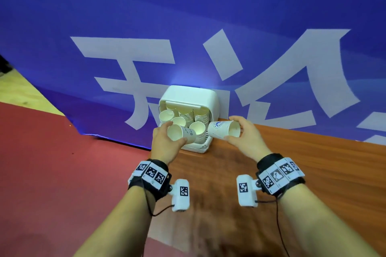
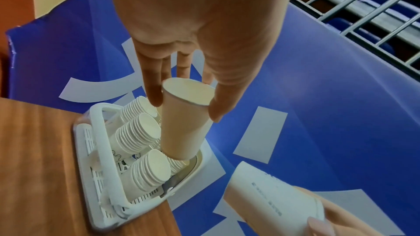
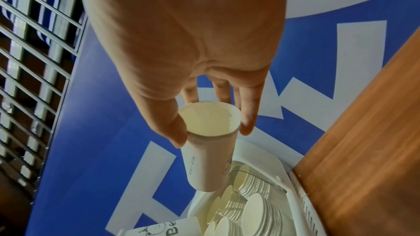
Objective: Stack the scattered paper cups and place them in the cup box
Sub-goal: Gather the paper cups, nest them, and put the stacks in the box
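From the head view both hands work in front of the white cup box (image 1: 189,98), which stands at the far edge of the wooden table (image 1: 302,173) against a blue banner (image 1: 188,16) bearing large white characters. The left hand (image 1: 165,144) grips one paper cup (image 1: 181,133) by its rim end, thumb on one side and fingers on the other; the right hand (image 1: 246,131) grips a second paper cup (image 1: 223,129) the same way. Both cups lie nearly sideways: the left one's long axis runs left to right with its mouth facing left and near, its base toward the box; the right one's mouth faces right and near, its base pointing left toward the first cup, the two bases close but apart. The wrist views add what the head view hides: the left wrist camera shows the box's slotted white wall (image 2: 90,143) and ridged stacks of cups (image 2: 138,132) packed mouths outward inside it, and a metal grille (image 2: 363,6) beyond the banner. The right wrist camera shows small grey print down the side of the right cup, too blurred to read, and letters "Be" on the left cup's wall (image 3: 159,229). A blue logo on the right cup is illegible.
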The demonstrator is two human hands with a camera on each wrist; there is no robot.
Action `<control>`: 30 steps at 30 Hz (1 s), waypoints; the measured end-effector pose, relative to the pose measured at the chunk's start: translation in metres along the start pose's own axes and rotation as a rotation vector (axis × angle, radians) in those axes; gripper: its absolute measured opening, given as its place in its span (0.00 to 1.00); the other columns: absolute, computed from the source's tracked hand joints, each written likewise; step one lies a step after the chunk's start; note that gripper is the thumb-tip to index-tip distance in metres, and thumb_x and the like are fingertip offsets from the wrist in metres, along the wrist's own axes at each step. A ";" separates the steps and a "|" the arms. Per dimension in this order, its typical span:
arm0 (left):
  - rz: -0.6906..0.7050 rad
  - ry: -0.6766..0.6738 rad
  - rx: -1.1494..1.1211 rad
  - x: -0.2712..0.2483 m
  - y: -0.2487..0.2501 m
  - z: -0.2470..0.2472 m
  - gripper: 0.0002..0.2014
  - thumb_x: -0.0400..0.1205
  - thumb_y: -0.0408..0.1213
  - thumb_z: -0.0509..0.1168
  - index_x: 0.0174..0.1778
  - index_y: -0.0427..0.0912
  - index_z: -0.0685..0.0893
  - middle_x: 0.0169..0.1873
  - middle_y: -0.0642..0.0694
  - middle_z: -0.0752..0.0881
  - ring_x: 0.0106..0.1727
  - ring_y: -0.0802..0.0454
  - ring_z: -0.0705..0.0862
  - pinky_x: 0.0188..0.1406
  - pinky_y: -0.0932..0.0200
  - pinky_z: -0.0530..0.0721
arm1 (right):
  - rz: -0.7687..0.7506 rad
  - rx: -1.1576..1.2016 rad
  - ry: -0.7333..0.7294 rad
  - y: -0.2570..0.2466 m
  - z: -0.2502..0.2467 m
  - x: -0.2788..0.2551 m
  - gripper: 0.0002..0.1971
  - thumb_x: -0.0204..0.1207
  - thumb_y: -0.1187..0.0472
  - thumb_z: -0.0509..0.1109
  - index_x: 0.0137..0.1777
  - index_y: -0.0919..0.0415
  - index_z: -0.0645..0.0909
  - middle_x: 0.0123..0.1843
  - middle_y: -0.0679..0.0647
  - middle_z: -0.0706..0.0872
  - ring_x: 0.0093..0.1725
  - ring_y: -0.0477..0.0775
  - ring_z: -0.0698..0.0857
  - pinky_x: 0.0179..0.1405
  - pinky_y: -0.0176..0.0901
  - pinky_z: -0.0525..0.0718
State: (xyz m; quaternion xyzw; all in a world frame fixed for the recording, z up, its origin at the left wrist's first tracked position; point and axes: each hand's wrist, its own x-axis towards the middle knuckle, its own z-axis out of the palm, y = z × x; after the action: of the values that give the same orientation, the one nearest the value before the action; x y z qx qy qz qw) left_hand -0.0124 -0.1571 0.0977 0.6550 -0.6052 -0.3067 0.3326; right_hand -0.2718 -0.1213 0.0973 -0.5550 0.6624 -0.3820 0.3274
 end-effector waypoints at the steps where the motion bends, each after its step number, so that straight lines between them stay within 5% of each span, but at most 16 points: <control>1: 0.009 -0.017 0.022 0.012 0.000 0.004 0.37 0.69 0.42 0.80 0.74 0.49 0.75 0.62 0.46 0.73 0.64 0.48 0.77 0.69 0.51 0.76 | 0.010 -0.002 0.001 0.002 0.003 0.010 0.36 0.62 0.52 0.82 0.72 0.43 0.75 0.67 0.52 0.79 0.65 0.53 0.81 0.68 0.57 0.81; 7: 0.066 -0.118 0.134 0.068 -0.005 0.030 0.37 0.68 0.39 0.80 0.74 0.50 0.74 0.64 0.43 0.71 0.65 0.45 0.76 0.66 0.60 0.71 | 0.047 -0.005 0.012 0.009 0.010 0.056 0.35 0.65 0.55 0.82 0.72 0.44 0.75 0.66 0.52 0.77 0.65 0.54 0.80 0.69 0.55 0.79; 11: 0.087 -0.160 0.198 0.098 -0.010 0.046 0.38 0.68 0.40 0.80 0.74 0.49 0.75 0.65 0.41 0.72 0.65 0.42 0.78 0.71 0.52 0.75 | 0.070 -0.012 -0.004 0.017 0.011 0.071 0.34 0.65 0.55 0.82 0.71 0.42 0.75 0.66 0.51 0.78 0.66 0.53 0.80 0.70 0.56 0.79; 20: 0.206 -0.240 0.277 0.127 -0.015 0.079 0.37 0.67 0.41 0.81 0.72 0.37 0.77 0.64 0.40 0.77 0.67 0.43 0.75 0.70 0.53 0.71 | 0.154 -0.009 0.027 0.030 0.006 0.075 0.33 0.66 0.57 0.81 0.71 0.41 0.75 0.64 0.47 0.77 0.66 0.51 0.79 0.70 0.52 0.79; 30: 0.383 -0.328 0.493 0.147 -0.034 0.107 0.37 0.64 0.48 0.81 0.68 0.42 0.79 0.65 0.43 0.78 0.64 0.41 0.79 0.63 0.47 0.79 | 0.214 0.028 0.050 0.034 0.024 0.097 0.36 0.64 0.55 0.80 0.73 0.39 0.73 0.67 0.47 0.77 0.67 0.50 0.79 0.69 0.54 0.80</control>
State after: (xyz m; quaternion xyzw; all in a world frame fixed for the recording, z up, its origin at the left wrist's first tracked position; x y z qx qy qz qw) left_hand -0.0666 -0.3089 0.0074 0.5322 -0.8183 -0.1847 0.1142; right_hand -0.2841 -0.2171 0.0555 -0.4668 0.7204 -0.3679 0.3575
